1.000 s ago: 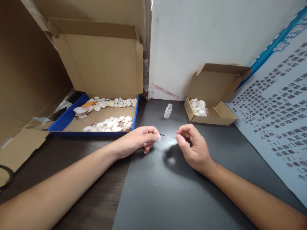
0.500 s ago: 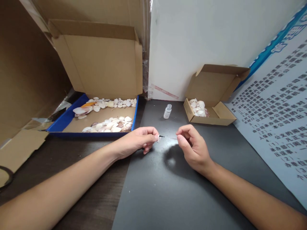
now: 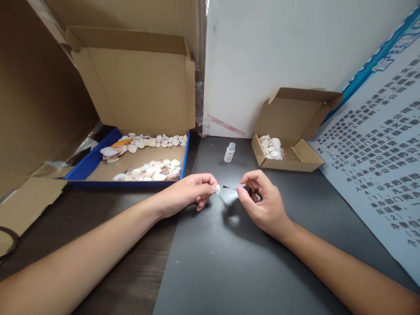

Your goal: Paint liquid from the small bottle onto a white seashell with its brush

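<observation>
I see the left hand [image 3: 188, 192] resting on the edge of the dark mat [image 3: 229, 262], its fingertips pinched narrow around a small white seashell [image 3: 218, 189]. The right hand [image 3: 265, 203] sits just to the right of it, thumb and forefinger closed on the black cap of a thin brush [image 3: 236, 188] whose tip points left toward the shell; the tip is close to the shell, but I cannot tell whether they touch. Both hands are low over the mat, near the middle of the scene.

Farther back on the mat stands a small clear bottle [image 3: 229, 152], open at the top, upright and well apart from the hands. To its right is a small cardboard box [image 3: 295, 162] with its lid up, holding a heap of shells. At far left a larger blue-rimmed cardboard box [image 3: 88, 164] holds two rows of shells, its lid tilted back. A printed sheet with text [image 3: 377, 175] lies along the right.
</observation>
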Demonstrator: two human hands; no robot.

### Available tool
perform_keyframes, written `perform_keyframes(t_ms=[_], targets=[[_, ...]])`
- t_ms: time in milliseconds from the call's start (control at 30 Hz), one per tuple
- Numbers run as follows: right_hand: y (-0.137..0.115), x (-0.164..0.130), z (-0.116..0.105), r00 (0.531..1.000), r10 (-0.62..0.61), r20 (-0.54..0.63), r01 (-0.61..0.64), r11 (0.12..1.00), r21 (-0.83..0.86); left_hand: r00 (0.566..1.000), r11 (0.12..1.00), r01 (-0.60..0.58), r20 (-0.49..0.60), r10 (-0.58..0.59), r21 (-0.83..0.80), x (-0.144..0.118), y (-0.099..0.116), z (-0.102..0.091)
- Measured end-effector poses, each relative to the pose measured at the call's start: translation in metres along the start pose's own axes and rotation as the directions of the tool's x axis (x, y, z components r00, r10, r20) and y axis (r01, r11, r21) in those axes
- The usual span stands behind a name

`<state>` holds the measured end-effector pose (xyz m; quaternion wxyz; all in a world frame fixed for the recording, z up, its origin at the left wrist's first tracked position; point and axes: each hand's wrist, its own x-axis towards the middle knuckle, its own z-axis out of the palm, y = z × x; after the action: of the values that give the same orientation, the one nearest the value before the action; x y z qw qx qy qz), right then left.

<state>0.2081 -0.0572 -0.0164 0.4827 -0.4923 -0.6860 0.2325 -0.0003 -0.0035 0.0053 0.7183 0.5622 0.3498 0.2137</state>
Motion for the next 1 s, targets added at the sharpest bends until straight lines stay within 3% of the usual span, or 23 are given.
perform_keyframes(t_ms=[1000], targets=[[0.0006,-0.0012,-0.0018,0.994,-0.076,0.078,0.067,0.992,0.104,1.000,0.998,-0.004,0.009,0.005,-0.066,-0.0005,-0.0026,-0.0021]])
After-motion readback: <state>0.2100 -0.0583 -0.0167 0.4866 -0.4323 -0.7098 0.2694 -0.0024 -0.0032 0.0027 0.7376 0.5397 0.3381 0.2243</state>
